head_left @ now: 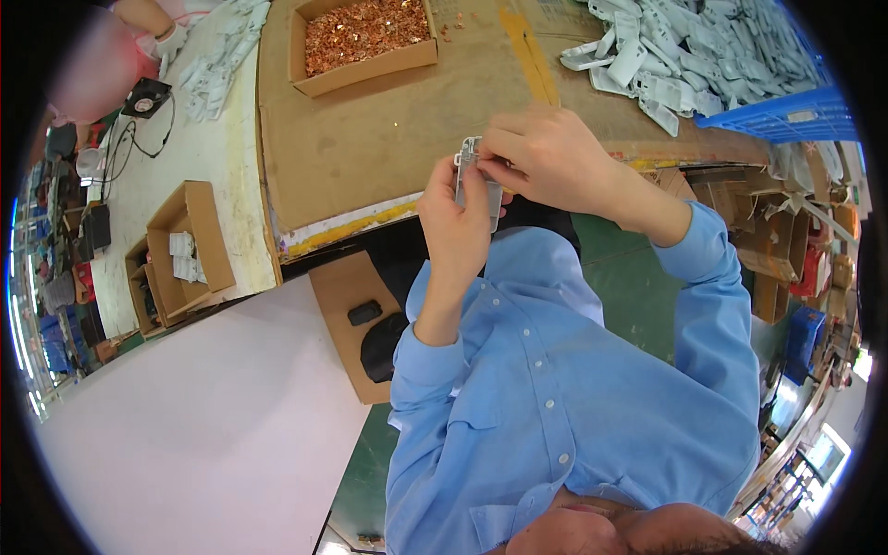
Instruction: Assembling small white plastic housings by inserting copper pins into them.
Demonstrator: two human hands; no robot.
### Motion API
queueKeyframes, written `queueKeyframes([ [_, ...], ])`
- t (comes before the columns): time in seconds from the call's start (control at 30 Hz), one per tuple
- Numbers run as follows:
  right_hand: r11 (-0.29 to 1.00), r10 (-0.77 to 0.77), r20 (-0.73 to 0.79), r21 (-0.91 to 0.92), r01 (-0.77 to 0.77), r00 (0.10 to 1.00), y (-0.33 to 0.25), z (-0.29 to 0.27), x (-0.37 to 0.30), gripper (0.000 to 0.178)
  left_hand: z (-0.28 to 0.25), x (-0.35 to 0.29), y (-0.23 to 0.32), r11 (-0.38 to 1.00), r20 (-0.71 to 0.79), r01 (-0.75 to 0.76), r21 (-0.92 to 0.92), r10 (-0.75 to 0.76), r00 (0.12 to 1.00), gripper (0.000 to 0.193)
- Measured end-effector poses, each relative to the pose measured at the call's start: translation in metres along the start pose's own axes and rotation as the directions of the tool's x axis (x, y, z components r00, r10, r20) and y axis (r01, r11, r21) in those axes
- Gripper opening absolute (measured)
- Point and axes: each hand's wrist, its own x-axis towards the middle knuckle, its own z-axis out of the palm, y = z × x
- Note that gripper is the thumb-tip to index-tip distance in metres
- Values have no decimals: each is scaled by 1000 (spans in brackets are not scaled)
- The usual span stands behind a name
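My left hand (453,227) grips a flat pale grey plastic part (468,151) upright in front of my chest, over the near edge of the cardboard-covered bench (388,139). My right hand (546,157) meets it from the right, fingertips pinched against the part's top edge. The fingers hide whether anything small lies between them. Both sleeves are light blue.
An open cardboard box of small copper-coloured pieces (370,32) sits at the bench's far side. A heap of white plastic parts (684,46) lies at the upper right over a blue crate (786,116). Open cardboard boxes (185,250) stand at left. Another person's gloved hand (169,39) is at top left.
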Motion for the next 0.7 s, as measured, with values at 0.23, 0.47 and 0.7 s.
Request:
queueKeyframes([
  [0.23, 1000, 15, -26, 27, -15, 1000, 5, 4, -3, 12, 2, 3, -3, 1000, 4, 12, 2, -12, 1000, 23],
  [0.47, 880, 324, -221, 428, -207, 920, 26, -3, -9, 12, -2, 3, -2, 998, -44, 26, -52, -28, 999, 22],
  [0.7, 807, 558, 4, 231, -544, 830, 109, 70, -25, 15, -7, 1, 1, 997, -47, 17, -81, -21, 999, 21],
])
